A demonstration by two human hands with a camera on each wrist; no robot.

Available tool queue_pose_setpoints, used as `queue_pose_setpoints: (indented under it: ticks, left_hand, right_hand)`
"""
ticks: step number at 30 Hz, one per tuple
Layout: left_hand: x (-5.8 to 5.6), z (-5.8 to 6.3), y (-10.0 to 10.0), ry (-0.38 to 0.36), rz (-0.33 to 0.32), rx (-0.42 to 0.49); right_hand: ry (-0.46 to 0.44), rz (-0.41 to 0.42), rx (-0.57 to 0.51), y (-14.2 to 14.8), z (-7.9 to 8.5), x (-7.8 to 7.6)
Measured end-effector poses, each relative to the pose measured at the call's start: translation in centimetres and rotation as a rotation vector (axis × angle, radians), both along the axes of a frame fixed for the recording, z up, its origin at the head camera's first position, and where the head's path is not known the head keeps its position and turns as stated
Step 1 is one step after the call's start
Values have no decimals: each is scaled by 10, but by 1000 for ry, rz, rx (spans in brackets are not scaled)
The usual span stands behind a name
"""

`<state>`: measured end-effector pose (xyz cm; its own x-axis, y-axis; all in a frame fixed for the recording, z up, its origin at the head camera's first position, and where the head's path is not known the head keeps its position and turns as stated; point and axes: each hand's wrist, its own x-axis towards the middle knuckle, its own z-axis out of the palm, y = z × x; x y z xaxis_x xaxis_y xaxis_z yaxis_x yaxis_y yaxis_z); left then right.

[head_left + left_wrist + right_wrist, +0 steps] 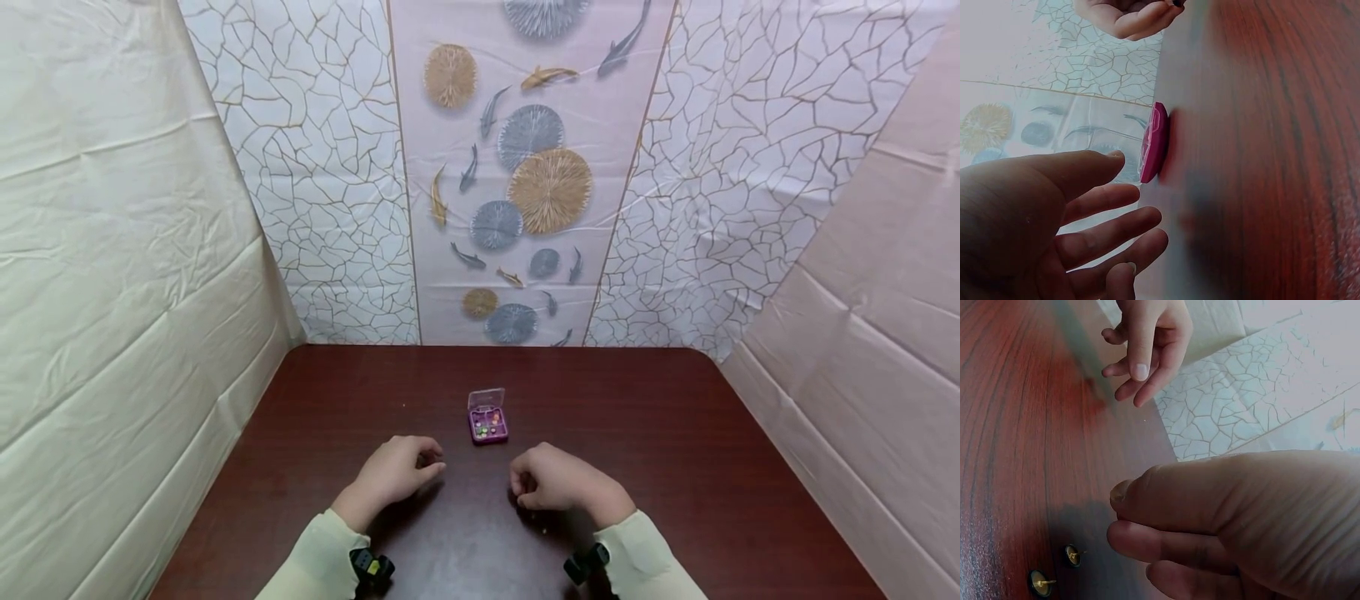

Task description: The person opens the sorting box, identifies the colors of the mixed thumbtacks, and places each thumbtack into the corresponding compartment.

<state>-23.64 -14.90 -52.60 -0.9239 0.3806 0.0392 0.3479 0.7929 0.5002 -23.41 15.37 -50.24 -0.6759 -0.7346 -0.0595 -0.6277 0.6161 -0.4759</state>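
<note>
A small magenta case [488, 426] with a clear lid lies open on the dark red table [630, 417], several small coloured pieces in its compartments. My left hand [399, 468] hovers low over the table, left of and nearer than the case. Its fingers [1129, 228] are spread and relaxed, with nothing between them. To the right of the case, my right hand [558, 477] is loosely curled, thumb near the index finger; no thing shows between them. Two dark thumbtacks, one nearer [1040, 584] and one farther [1072, 555], lie points up on the table below its fingertips.
Behind the table hangs a patterned cloth [502, 167] with fish and round motifs. Pale cloth walls, one left [135, 275] and one right [862, 317], flank the table. Each wrist carries a small black camera, on the left [372, 567] and right [587, 564].
</note>
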Motion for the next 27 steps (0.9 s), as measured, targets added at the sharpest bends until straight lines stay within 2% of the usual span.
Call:
queue_pose_setpoints:
  ticks: [17, 27]
  left_hand:
    - [-2, -3, -1, 4, -11, -2]
    - [1, -1, -2, -6, 4, 0]
  right_hand:
    - [36, -32, -9, 1, -2, -4]
    - [62, -87, 22, 2, -3, -7]
